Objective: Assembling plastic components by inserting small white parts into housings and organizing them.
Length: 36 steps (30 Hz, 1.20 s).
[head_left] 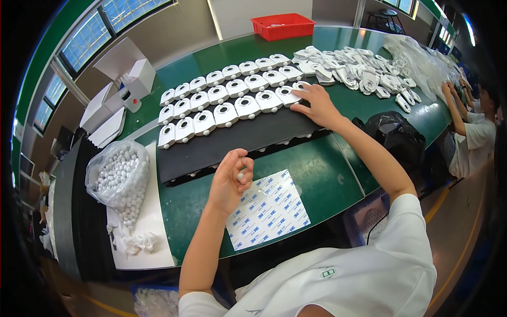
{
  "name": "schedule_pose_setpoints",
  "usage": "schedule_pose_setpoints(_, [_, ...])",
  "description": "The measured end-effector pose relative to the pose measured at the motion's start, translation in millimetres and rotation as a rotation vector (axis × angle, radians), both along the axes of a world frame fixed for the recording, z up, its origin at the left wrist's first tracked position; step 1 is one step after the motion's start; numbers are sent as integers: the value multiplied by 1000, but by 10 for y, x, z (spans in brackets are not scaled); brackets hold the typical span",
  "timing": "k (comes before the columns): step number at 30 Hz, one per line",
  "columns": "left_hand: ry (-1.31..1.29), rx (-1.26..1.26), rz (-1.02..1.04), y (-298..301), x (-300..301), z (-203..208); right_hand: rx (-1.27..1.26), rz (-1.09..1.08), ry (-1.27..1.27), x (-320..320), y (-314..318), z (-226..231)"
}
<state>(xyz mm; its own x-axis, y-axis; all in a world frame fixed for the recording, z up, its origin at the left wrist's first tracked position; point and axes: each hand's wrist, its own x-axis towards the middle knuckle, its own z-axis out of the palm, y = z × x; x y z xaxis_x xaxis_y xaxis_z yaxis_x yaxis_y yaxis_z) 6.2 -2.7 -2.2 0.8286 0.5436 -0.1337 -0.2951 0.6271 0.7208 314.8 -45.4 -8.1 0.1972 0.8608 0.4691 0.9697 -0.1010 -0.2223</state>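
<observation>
My left hand (224,182) is raised over the near table edge, its fingers curled around a small white ball (240,176). My right hand (321,108) reaches to the right end of the nearest row. Its thumb and fingers are on a white plastic part (285,95) with a round dark-rimmed hole, partly covered by the hand. Similar white parts (203,121) stand side by side in three rows on a black board (227,145). Small white balls show at the near edges of many of them. Under my left hand lies a white adhesive sheet (269,211) with blue print.
A plastic bag of white balls (119,174) sits left beside crumpled tissue (140,242). Loose white parts (364,68) are heaped at the far right near clear plastic (422,58). A red bin (282,26) stands far back. Other people (472,127) are at the right.
</observation>
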Motion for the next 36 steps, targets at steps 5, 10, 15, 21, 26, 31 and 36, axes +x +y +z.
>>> schedule_pose_setpoints(5, [-2, -13, 18, 30, -10, -20, 5, -13, 10, -13, 51, 9])
schedule_pose_setpoints(10, [-64, -80, 33, 4, -29, -2, 103, 87, 224, 547, 140, 204])
schedule_pose_setpoints(15, [-138, -110, 78, 7, -16, 22, -90, -480, -142, 1858, -157, 323])
schedule_pose_setpoints(21, [-179, -146, 60, 11, 14, 38, -236, -695, 105, 2837, -582, 12])
schedule_pose_setpoints(26, [-181, -136, 102, 39, -34, 47, -277, -452, 300, 2573, -368, 27])
schedule_pose_setpoints(31, [-200, -112, 132, 40, 10, 56, -330, -397, 336, 2437, -425, 81])
schedule_pose_setpoints(36, [-179, -24, 92, 34, 4, 22, -426, -312, 274, 2208, -490, 48])
